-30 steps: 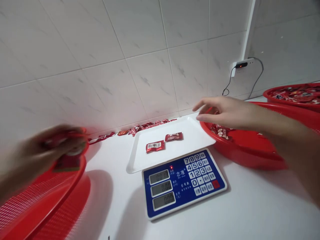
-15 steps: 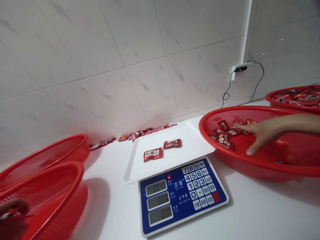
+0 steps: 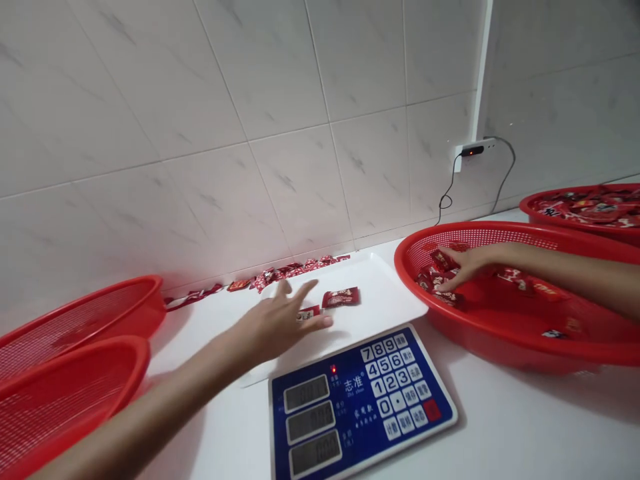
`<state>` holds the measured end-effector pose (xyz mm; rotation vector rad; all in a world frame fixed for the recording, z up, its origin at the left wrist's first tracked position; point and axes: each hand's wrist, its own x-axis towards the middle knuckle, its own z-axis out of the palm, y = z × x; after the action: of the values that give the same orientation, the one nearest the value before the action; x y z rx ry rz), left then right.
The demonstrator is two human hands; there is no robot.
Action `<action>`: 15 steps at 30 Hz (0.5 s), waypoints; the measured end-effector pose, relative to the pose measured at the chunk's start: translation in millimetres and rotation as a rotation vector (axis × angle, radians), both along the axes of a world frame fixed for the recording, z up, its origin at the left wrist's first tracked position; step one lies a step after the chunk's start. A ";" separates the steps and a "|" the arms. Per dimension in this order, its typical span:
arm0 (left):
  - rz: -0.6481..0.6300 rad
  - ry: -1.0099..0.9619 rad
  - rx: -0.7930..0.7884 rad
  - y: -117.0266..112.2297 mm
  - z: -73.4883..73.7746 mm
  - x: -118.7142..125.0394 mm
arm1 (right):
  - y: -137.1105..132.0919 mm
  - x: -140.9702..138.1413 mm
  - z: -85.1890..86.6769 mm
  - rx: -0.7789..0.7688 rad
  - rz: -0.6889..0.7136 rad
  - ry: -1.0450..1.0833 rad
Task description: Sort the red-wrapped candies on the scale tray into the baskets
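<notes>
My left hand (image 3: 280, 319) reaches over the white tray (image 3: 385, 293) of the blue scale (image 3: 360, 400), thumb and fingers spread. Below its fingers lies a red-wrapped candy (image 3: 309, 312), partly covered by the hand. Just beyond the fingertips a second red candy (image 3: 341, 297) rests on the tray. My right hand (image 3: 463, 263) is inside the large red basket (image 3: 500, 327) on the right, at a small heap of red-wrapped candies (image 3: 447, 293). Its fingers and thumb are apart around the heap; whether they touch a candy is hard to make out.
Two red baskets (image 3: 133, 363) stand at the left. Another red basket (image 3: 530, 208), full of red packets, is at the far right. Loose red packets (image 3: 295, 268) line the wall behind the tray. A black cable (image 3: 447, 193) hangs from a wall socket.
My left hand has left the near left basket and come over the tray, with nothing visible in it. My right hand has shifted left onto the candy heap. The view has tilted slightly.
</notes>
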<state>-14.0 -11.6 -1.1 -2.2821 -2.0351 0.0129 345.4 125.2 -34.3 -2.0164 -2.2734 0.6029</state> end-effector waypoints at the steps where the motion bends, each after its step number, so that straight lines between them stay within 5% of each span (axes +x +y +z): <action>1: -0.005 0.027 -0.036 9.1 -6.4 18.5 | -0.7 -11.2 2.0 -0.082 -0.009 -0.070; 6: -0.142 0.040 -0.025 29.7 -20.6 59.6 | 3.5 -19.5 -21.5 -0.083 -0.026 -0.112; 10: -0.177 -0.066 -0.034 21.4 -18.6 45.1 | 6.9 -13.2 -34.8 -0.049 -0.032 -0.082; 15: -0.081 -0.256 0.045 -2.5 -2.8 1.3 | 3.7 -17.8 -28.8 -0.036 0.022 0.067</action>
<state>-12.7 -14.1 -3.9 -2.4448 -2.0267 -0.3439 327.6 128.8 -63.1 -1.9586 -2.2653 0.7065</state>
